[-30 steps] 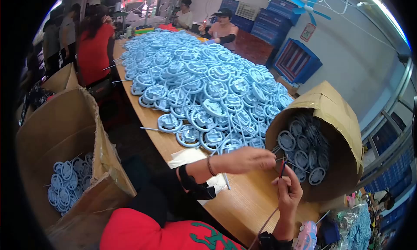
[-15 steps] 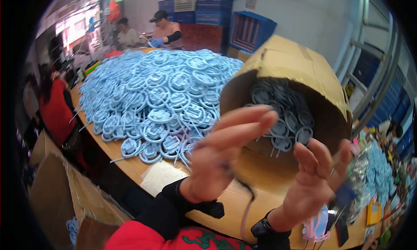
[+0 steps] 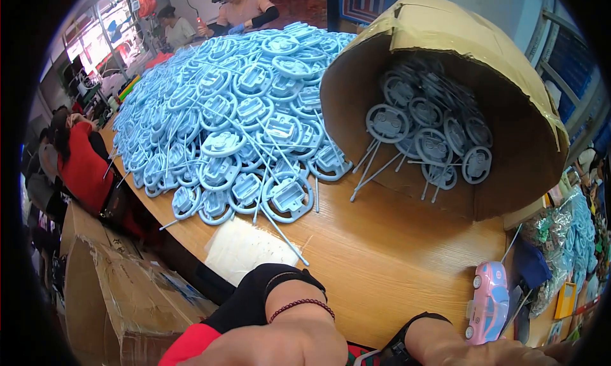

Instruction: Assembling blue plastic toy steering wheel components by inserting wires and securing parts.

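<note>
At the bottom edge, my left hand point(image 3: 273, 344) shows its back and a beaded bracelet; its fingers run out of view. My right hand point(image 3: 487, 354) also lies at the bottom edge, a dark band on its wrist, with its fingers cut off by the frame. No held thing shows at either. A pink and blue toy car point(image 3: 490, 302) stands just beyond the right hand. Ahead of my left hand, a pale flat sheet point(image 3: 248, 248) lies on the wooden table point(image 3: 382, 258). Beyond it rises a big heap of light blue plastic toy steering wheels point(image 3: 248, 111) with thin rods.
A cardboard box point(image 3: 509, 168) lies on its side at the right, holding more plastic wheels point(image 3: 433, 146). Another open carton point(image 3: 121, 289) stands left of the table. Several people work at the back and left. Bagged goods and a yellow tray point(image 3: 565, 300) crowd the right.
Both hands have dropped from in front of the box to the bottom edge, turning their backs up. The view has tilted down, so the heap and box sit higher in the picture.
</note>
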{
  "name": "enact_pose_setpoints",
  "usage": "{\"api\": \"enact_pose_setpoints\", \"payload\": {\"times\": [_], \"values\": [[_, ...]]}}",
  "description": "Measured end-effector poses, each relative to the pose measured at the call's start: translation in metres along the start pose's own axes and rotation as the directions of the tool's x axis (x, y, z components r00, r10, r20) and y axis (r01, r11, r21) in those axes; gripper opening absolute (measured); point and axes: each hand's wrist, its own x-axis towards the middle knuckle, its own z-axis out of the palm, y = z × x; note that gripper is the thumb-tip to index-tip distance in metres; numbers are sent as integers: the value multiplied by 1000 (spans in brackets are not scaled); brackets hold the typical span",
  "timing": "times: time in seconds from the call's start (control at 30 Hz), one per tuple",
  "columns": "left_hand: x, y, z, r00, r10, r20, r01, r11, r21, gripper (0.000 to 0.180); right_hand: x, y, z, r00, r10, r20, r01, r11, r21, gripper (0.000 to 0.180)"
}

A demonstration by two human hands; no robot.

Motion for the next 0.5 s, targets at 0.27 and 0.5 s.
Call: {"api": "enact_pose_setpoints", "payload": {"times": [0.27, 0.5], "values": [[1, -24, 21, 948, 191, -254, -161, 978, 134, 28, 7, 41, 18, 986, -52, 159, 20, 980, 197, 44], [1, -55, 44, 845, 339, -414, -250, 934, 255, 26, 37, 70, 31, 907, -279, 316, 131, 899, 418, 48]]}}
